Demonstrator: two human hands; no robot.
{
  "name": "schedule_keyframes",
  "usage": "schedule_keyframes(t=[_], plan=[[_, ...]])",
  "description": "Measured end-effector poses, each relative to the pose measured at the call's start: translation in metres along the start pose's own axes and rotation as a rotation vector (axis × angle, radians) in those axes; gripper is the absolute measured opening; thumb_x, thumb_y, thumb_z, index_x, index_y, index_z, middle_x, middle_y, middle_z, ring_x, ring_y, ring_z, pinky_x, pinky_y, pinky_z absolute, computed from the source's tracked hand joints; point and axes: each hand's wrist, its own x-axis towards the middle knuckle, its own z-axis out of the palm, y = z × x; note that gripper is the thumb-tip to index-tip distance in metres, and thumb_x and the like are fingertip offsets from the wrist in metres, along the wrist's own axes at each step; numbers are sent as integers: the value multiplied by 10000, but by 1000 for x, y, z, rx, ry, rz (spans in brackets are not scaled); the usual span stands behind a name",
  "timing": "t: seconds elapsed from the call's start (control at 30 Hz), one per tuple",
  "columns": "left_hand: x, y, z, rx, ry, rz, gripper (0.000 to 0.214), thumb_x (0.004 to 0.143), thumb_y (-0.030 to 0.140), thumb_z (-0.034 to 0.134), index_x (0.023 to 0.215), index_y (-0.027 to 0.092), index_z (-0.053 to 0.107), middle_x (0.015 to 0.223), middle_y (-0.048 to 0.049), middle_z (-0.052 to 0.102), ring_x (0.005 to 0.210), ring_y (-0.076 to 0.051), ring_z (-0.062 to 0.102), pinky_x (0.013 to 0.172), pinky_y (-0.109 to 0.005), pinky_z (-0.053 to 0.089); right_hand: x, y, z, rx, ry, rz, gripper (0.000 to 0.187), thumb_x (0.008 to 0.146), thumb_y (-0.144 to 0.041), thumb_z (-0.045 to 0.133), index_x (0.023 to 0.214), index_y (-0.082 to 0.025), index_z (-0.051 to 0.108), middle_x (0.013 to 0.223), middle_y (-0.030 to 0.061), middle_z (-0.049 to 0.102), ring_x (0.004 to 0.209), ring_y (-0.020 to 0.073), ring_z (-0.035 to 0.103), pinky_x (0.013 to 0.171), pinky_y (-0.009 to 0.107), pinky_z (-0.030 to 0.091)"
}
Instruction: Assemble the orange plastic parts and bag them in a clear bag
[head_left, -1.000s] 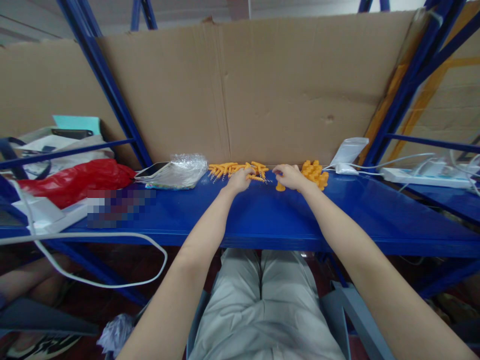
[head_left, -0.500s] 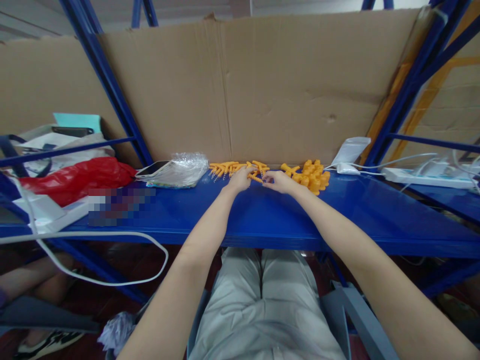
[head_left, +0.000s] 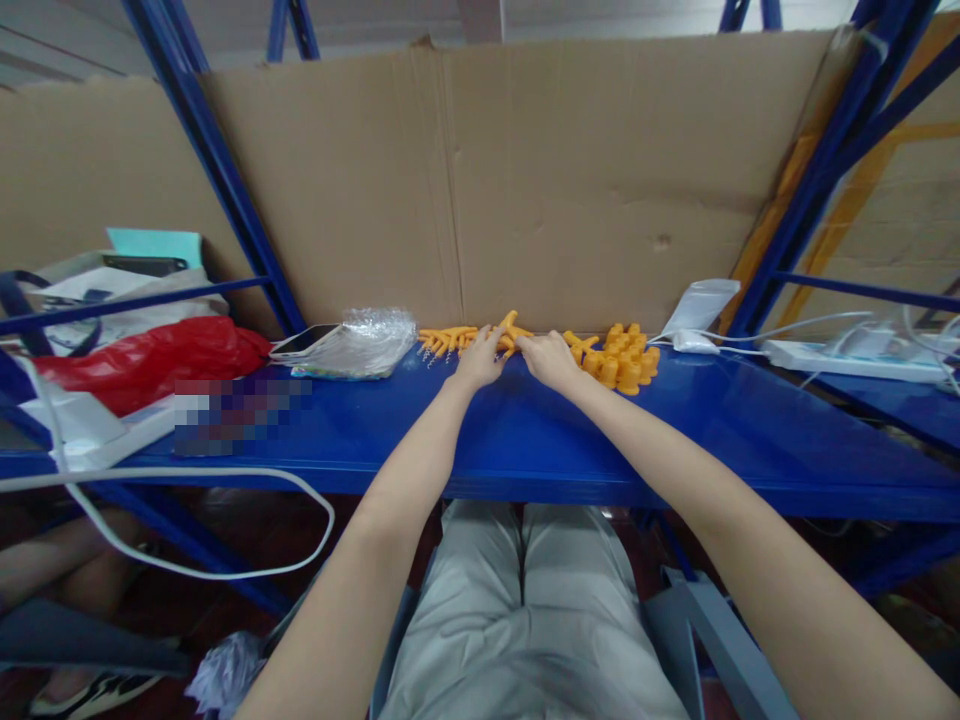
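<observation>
Both my hands reach to the back of the blue metal shelf (head_left: 525, 440). My left hand (head_left: 478, 360) is closed, its fingers in a row of small orange plastic pieces with metal springs (head_left: 446, 338). My right hand (head_left: 546, 356) is closed too, pinching one orange piece (head_left: 510, 322) that sticks up between the two hands. A cluster of short orange plastic caps (head_left: 624, 360) stands just right of my right hand. The fingertips are small in view.
A cardboard sheet (head_left: 480, 180) backs the shelf. Crumpled clear plastic (head_left: 367, 342) and a phone (head_left: 304, 340) lie to the left, beyond them a red bag (head_left: 150, 362). A white pouch (head_left: 697, 305), cables and a power strip (head_left: 847, 355) lie right.
My right hand has moved left from the cluster of caps to the row of spring pieces and now meets my left hand, with one orange piece raised between them.
</observation>
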Motion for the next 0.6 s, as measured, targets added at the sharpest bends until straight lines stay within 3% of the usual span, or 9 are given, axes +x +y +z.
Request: schedule_keyframes(t=[0.2, 0.43, 0.6], plan=[[-5, 1, 0, 174, -51, -62, 574, 853, 213, 554, 1418, 241, 461, 1537, -130, 398, 1413, -312, 388, 1147, -472, 344, 28, -3, 1, 35, -38, 183, 367, 960, -141, 335, 1177, -155, 631, 1064, 174, 736, 1038, 260, 671, 886, 378, 343], [-10, 11, -2, 215, -290, -156, 602, 864, 313, 570, 1443, 221, 431, 1585, -160, 311, 1429, -379, 342, 1092, -533, 396, 46, -25, 16, 190, -85, 366, 325, 924, -151, 420, 1167, -172, 635, 1140, 157, 721, 1133, 262, 645, 962, 426, 383], [-11, 14, -2, 215, -343, -173, 623, 912, 320, 502, 1502, 194, 344, 1610, -173, 254, 1452, -363, 310, 1109, -533, 377, 50, -25, 25, 232, -162, 350, 416, 935, -284, 456, 1322, -154, 537, 1222, 181, 685, 1195, 302, 609, 995, 515, 387]])
